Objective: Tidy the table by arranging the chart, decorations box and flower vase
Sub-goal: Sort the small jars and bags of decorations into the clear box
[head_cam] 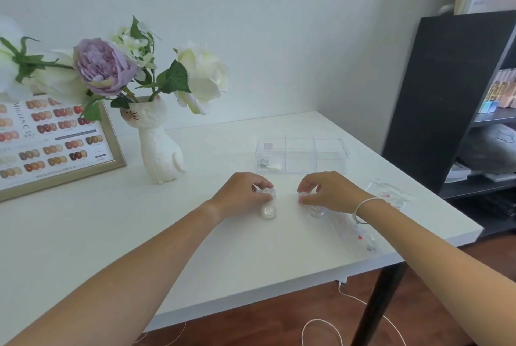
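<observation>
Head view: both hands rest on the white table (111, 234). The left hand (240, 197) pinches a small clear jar (267, 193), with a second small jar (268, 212) just beside it at 6 o'clock. The right hand (329, 192) pinches a small clear lid (303, 197) above another clear jar (317, 211). The clear decorations box (303, 154) sits at 12 o'clock of the hands. The cat-shaped flower vase (160, 147) stands at 10 o'clock, the framed chart (55, 144) farther at 9 o'clock.
</observation>
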{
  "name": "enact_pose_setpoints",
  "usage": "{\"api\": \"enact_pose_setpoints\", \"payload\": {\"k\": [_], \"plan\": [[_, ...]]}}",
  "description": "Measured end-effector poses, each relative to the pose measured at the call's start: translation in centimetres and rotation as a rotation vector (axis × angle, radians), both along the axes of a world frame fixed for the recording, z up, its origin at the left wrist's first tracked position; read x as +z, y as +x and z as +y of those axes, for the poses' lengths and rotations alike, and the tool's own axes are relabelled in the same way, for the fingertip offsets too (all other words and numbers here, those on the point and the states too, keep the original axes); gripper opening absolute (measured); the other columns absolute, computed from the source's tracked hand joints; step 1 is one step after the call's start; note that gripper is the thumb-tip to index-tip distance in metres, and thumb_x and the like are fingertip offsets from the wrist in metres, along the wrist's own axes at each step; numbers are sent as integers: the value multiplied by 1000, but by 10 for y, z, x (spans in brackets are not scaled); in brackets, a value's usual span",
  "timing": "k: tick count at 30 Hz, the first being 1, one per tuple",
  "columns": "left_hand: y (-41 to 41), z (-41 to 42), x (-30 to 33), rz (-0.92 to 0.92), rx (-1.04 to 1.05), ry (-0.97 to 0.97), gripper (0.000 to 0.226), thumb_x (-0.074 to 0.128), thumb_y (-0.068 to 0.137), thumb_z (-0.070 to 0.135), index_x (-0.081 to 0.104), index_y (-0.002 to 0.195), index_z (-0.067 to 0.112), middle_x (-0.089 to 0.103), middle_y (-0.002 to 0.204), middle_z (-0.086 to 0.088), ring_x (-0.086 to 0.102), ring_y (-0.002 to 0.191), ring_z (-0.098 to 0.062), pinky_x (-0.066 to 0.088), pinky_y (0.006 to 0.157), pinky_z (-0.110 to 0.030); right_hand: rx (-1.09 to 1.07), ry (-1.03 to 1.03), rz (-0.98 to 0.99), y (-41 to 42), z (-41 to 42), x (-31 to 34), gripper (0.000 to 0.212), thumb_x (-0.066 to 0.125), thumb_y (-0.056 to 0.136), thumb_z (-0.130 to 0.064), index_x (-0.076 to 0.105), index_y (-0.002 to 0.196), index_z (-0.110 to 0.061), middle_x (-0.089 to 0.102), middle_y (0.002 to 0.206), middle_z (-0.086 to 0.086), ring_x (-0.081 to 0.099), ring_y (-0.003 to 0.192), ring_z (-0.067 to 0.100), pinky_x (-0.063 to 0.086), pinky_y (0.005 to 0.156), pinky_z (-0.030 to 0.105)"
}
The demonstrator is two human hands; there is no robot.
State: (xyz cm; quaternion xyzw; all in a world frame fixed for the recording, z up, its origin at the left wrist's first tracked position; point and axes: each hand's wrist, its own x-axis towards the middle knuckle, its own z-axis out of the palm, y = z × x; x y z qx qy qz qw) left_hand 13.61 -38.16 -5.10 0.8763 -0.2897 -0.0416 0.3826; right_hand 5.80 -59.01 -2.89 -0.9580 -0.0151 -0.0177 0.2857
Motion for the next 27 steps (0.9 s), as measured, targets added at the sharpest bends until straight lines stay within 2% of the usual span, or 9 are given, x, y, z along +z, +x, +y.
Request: {"api": "enact_pose_setpoints", "payload": {"k": [5, 8, 12, 15, 18, 21, 24, 27], "plan": [[0, -1, -1, -22, -3, -18, 15, 70, 78, 29, 68, 93, 30, 61, 91, 20, 53, 75, -7, 39, 64, -3, -4, -43, -48, 1, -2, -3, 8, 65, 77, -33, 63, 85, -35, 57, 81, -22, 53, 77, 6, 37, 73, 22], [2, -4, 6, -64, -5, -55, 11, 69, 79, 33, 67, 90, 32, 63, 94, 19, 55, 79, -9, 39, 65, -3, 6, -59, -97, 2, -7, -1, 7, 63, 79, -32, 62, 85, -36, 60, 87, -18, 56, 81, 11, 39, 74, 22], [12, -16, 25, -129, 5, -113, 12, 70, 78, 33, 69, 90, 29, 64, 94, 15, 54, 74, -6, 38, 62, 0, -4, 10, -184, 5, -20, 12, 6, 62, 81, -27, 63, 84, -32, 61, 85, -19, 61, 78, 17, 44, 66, 17], [21, -29, 42, -170, 0, -130, 10, 71, 78, 32, 69, 87, 30, 62, 88, 19, 53, 70, -6, 38, 60, -1, -30, 69, -242, 11, -30, 24, 8, 62, 82, -24, 62, 80, -32, 60, 81, -21, 56, 61, 8, 41, 53, 5], [33, -44, 58, -174, -25, -129, 8, 70, 77, 34, 68, 85, 33, 61, 82, 23, 52, 66, -5, 39, 56, -2, -59, 138, -279, 21, -40, 34, 8, 62, 83, -22, 63, 80, -29, 60, 77, -20, 48, 47, -3, 36, 45, 2], [46, -61, 68, -185, -49, -100, 12, 69, 78, 35, 69, 89, 30, 62, 85, 22, 51, 60, 2, 39, 55, 0, -81, 158, -307, 33, -49, 45, 5, 62, 84, -21, 65, 87, -22, 57, 71, -20, 46, 43, -5, 35, 44, 2], [62, -75, 70, -194, -69, -59, 16, 68, 79, 33, 69, 93, 26, 65, 94, 15, 50, 56, 13, 37, 57, 0, -94, 147, -316, 44, -55, 55, 8, 61, 85, -25, 65, 92, -22, 58, 77, -21, 49, 46, -9, 35, 45, 1], [78, -86, 67, -195, -60, 19, 19, 67, 80, 31, 69, 97, 22, 67, 102, 8, 51, 64, 10, 38, 65, -11, -109, 151, -311, 54, -62, 58, 10, 61, 85, -25, 65, 93, -22, 55, 71, -20, 49, 46, -12, 34, 43, 0]]}}
